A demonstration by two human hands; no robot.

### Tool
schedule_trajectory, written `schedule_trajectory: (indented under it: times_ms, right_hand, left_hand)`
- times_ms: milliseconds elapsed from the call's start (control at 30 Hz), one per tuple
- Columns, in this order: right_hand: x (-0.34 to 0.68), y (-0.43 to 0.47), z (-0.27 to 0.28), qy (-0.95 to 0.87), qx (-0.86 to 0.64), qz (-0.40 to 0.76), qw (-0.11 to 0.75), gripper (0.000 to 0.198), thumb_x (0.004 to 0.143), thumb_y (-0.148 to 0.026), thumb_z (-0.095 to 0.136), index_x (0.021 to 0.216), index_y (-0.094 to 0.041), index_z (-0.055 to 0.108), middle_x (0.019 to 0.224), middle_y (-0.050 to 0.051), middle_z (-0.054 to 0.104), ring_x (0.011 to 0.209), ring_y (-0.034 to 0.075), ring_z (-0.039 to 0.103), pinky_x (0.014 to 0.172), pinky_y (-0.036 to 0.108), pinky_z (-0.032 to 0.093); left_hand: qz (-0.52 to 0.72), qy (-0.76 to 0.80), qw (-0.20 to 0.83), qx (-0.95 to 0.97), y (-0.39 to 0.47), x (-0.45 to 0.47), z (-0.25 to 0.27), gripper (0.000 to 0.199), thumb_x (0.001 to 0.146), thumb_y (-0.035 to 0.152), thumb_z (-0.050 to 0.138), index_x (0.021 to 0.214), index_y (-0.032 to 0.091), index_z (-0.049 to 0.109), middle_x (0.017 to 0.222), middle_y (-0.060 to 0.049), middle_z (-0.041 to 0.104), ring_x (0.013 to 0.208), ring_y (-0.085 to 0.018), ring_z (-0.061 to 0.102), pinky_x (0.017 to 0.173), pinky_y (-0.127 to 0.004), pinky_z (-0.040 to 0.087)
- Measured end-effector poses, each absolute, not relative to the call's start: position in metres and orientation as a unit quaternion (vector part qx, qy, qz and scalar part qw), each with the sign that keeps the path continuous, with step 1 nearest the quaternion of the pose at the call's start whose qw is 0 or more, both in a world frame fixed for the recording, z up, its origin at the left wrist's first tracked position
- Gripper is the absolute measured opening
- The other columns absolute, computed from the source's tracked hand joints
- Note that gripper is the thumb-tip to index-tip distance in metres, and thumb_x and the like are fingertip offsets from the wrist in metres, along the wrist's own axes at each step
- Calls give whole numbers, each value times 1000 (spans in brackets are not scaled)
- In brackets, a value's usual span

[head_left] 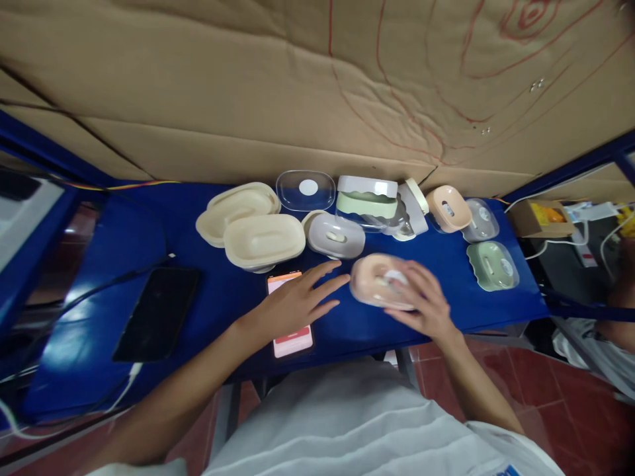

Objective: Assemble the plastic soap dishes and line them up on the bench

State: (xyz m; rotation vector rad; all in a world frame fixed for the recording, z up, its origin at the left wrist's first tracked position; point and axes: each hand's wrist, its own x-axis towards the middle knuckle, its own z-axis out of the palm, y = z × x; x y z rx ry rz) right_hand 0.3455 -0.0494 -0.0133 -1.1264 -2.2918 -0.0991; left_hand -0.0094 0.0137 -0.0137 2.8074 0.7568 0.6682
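Note:
My right hand (pixel 426 304) is closed on the right side of a peach soap box (pixel 370 281) with a clear cover, slightly blurred by motion. Just left of it, my left hand (pixel 292 301) is open with fingers stretched toward the box, holding nothing. Under that hand lies a lit phone (pixel 292 344), partly hidden. A grey-lilac soap box (pixel 342 231) sits behind the two hands, and cream oval trays (pixel 265 239) are to its left.
Along the back stand a clear lid (pixel 297 192), a green wavy-edged piece (pixel 367 205) and another peach box (pixel 449 208). A green box (pixel 491 266) is at the right. On the left lies a dark tablet (pixel 157 314) with a white cable. Cardboard (pixel 198 92) walls the back.

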Motion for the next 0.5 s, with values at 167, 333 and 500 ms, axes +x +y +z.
schedule_trajectory:
  times_ms: [167, 333, 500]
  right_hand:
    - [479, -2, 7, -620, -673, -266, 302, 82, 94, -68, 72, 153, -12, 62, 154, 27, 61, 147, 40, 57, 122, 57, 46]
    - [555, 76, 5, -487, -808, -203, 264, 81, 95, -64, 70, 149, -4, 65, 148, 33, 63, 142, 35, 55, 120, 53, 40]
    - [553, 93, -4, -520, -821, -144, 187, 80, 96, -54, 74, 155, -3, 59, 158, 35, 53, 152, 36, 46, 121, 54, 34]
  left_hand:
    - [221, 272, -11, 937, 16, -13, -7, 45, 112, 26, 57, 155, 15, 55, 156, -21, 62, 135, -30, 70, 107, -42, 65]
    - [216, 273, -10, 937, 14, -11, -6, 48, 112, 26, 57, 160, 21, 53, 159, -20, 58, 128, -30, 73, 101, -41, 66]
    - [198, 271, -16, 942, 17, -12, -6, 48, 109, 22, 59, 156, 21, 57, 155, -19, 61, 116, -29, 76, 94, -41, 66]
